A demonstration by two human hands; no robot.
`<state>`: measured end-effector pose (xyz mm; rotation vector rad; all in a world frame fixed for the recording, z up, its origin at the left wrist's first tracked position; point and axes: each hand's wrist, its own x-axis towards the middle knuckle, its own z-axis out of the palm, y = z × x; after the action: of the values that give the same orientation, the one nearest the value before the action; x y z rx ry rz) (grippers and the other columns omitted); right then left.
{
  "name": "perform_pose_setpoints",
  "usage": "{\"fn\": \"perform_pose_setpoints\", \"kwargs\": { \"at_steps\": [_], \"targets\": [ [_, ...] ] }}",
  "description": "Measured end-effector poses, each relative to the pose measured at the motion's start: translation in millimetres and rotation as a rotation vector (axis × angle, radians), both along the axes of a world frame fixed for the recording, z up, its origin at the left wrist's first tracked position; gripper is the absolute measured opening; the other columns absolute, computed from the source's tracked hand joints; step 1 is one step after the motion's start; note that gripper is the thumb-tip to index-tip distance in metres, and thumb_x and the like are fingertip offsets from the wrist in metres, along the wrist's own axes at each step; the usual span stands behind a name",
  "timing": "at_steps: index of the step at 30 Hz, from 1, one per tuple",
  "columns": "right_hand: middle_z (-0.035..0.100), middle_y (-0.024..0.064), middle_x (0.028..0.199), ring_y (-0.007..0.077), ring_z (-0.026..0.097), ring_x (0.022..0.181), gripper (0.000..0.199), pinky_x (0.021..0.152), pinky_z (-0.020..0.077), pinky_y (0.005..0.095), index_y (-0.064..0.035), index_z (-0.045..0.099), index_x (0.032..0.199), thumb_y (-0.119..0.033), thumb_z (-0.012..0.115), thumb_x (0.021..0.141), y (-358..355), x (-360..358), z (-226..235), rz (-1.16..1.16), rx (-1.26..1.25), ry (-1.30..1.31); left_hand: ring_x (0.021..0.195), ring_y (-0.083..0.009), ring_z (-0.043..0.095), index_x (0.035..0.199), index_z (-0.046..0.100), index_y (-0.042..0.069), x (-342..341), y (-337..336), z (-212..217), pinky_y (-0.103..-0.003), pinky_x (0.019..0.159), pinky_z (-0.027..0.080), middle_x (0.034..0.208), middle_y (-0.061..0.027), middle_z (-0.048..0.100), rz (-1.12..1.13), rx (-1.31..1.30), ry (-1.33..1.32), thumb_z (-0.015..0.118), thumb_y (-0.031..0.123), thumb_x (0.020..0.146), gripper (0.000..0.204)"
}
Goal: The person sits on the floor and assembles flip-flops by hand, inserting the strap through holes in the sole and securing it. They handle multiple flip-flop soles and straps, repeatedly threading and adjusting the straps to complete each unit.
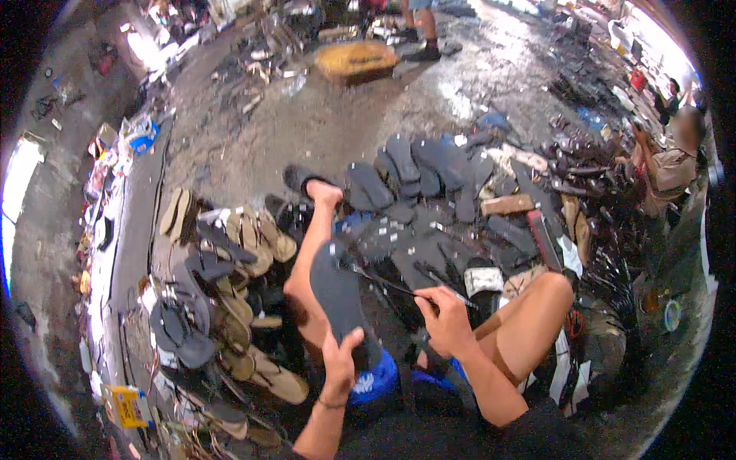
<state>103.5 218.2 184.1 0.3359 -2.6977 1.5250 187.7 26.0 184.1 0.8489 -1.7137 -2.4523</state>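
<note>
Beige sandals [276, 379] are lying left of the left hand [340, 360], which is gripping the near part of a dark sole [337, 287], thumb uppermost. Rightward, a thin black strap [392, 287] is stretching from beside the sole to the right hand [447, 322], whose fingers are pinching it.

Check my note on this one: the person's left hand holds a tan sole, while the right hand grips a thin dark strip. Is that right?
Not quite: the sole is dark grey, not tan, as the head view shows. The left hand does hold it, and the right hand grips a thin dark strip.
</note>
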Motion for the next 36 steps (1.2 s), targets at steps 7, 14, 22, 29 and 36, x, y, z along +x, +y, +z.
{"fn": "perform_pose_setpoints", "kwargs": {
  "at_steps": [7,14,22,29,36],
  "targets": [
    [0.068,0.0067,0.082,0.0102,0.065,0.075,0.019,0.067,0.0531,0.0251,0.0036,0.065,0.099,-0.01,0.073,0.088,-16.0,8.4,37.7,0.152,-0.588,-0.538,0.117,-0.0232,0.053,0.137,0.042,-0.005,-23.9,19.6,19.7,-0.034,0.105,0.04,0.129,-0.0144,0.055,-0.043,-0.217,0.318,0.055,0.003,0.089,0.051],
    [0.068,0.014,0.081,0.0269,0.068,0.073,0.019,0.064,0.0535,0.0349,0.0001,0.063,0.09,-0.015,0.074,0.086,-30.5,8.4,47.5,0.104,-0.192,-0.052,0.122,-0.0271,0.05,0.141,0.035,-0.004,-16.2,25.1,30.2,-0.037,0.108,0.037,0.134,-0.0176,0.05,-0.11,-0.428,0.291,0.057,0.002,0.087,0.059],
    [0.065,0.0112,0.083,0.0251,0.066,0.076,0.014,0.066,0.0526,0.035,-0.0014,0.064,0.085,-0.009,0.075,0.082,-25.2,9.4,37.0,0.29,-0.084,0.097,0.106,-0.0225,0.058,0.13,0.044,-0.006,-14.3,27.9,19.9,-0.034,0.097,0.045,0.118,-0.0141,0.059,-0.066,-0.356,0.266,0.055,0.002,0.089,0.043],
    [0.063,0.0069,0.084,0.0135,0.062,0.072,0.017,0.063,0.0499,0.0292,-0.0013,0.068,0.089,-0.016,0.076,0.085,-19.1,1.0,33.4,0.364,-0.16,-0.139,0.105,-0.018,0.058,0.131,0.044,-0.001,-14.1,17.5,22.4,-0.032,0.095,0.046,0.115,-0.0097,0.06,-0.112,-0.109,0.209,0.055,0.001,0.087,0.046],
    [0.066,-0.0009,0.096,0.0107,0.061,0.085,0.026,0.078,0.05,0.0256,-0.0022,0.061,0.121,-0.006,0.061,0.096,-18.0,9.1,-24.7,0.401,-0.969,-1.033,0.098,-0.0199,0.063,0.135,0.043,-0.001,-17.8,6.7,34.8,-0.032,0.089,0.052,0.111,-0.0108,0.062,-0.141,0.27,0.017,0.056,0.003,0.084,0.052]
  ]
}}
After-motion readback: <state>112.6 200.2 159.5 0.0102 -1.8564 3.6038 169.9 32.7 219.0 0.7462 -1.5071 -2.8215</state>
